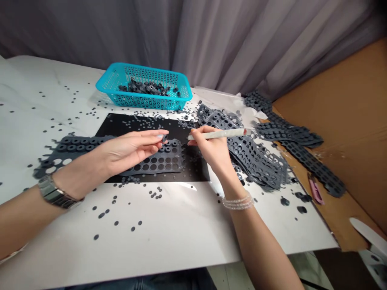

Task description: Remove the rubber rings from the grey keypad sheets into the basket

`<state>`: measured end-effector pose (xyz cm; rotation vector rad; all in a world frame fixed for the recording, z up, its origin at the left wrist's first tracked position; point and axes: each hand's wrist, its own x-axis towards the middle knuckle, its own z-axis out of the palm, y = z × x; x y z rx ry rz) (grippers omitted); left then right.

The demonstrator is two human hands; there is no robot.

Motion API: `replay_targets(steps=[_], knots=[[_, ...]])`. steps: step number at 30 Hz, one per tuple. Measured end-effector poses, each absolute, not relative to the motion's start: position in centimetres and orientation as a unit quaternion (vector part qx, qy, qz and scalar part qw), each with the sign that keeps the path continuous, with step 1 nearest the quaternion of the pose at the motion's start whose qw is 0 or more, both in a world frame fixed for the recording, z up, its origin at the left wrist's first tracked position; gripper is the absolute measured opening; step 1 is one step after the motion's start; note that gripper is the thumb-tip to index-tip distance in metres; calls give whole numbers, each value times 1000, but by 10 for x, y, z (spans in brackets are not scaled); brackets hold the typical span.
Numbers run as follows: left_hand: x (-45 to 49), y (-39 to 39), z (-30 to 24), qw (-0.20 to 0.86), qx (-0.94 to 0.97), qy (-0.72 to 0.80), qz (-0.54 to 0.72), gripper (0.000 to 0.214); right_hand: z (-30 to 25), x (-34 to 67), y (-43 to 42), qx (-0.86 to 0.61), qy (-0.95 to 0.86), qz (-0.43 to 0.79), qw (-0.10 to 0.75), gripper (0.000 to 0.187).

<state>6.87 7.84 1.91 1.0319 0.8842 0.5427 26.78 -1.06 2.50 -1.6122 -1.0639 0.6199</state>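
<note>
left hand [130, 151] pinching rubber ring [165, 138], right hand [211, 151] gripping white stick [223, 133], above black mat [121, 123]

white table [181, 225]: black mat [121, 123], teal basket [145, 86], grey rubber sheets [256, 157], scattered punched dots [133, 217].

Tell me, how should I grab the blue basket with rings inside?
Probably take the blue basket by its flared rim at both short ends, coming in from the sides. The rim juts out like a lip, and loose rings lie inside the open top, so keep it level.
</note>
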Motion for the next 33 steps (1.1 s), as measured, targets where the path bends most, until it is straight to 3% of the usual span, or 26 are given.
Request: replay_targets(steps=[4, 9, 22, 25, 30, 33], knots=[[74, 70, 20, 793, 398, 392, 242, 9, 24, 270, -10, -682, -446, 250, 523, 25], [75, 64, 25, 823, 332, 396, 238, 7, 20, 271, -10, -685, -458, 241, 513, 26], [76, 71, 33, 779, 428, 390, 241, 18, 14, 267, -8, -683, -481, 256, 486, 24], [83, 70, 37, 681, 548, 411, 261, 11, 12, 265, -7, -679, -502, 260, 468, 25], [102, 67, 37, 290, 859, 377, 191, 24, 7, 264, -5, -677, -516, 255, 460, 26], [111, 72, 28, 161, 914, 327, 179, 30, 4, 264, -3, -676, -515, 250, 463, 25]])
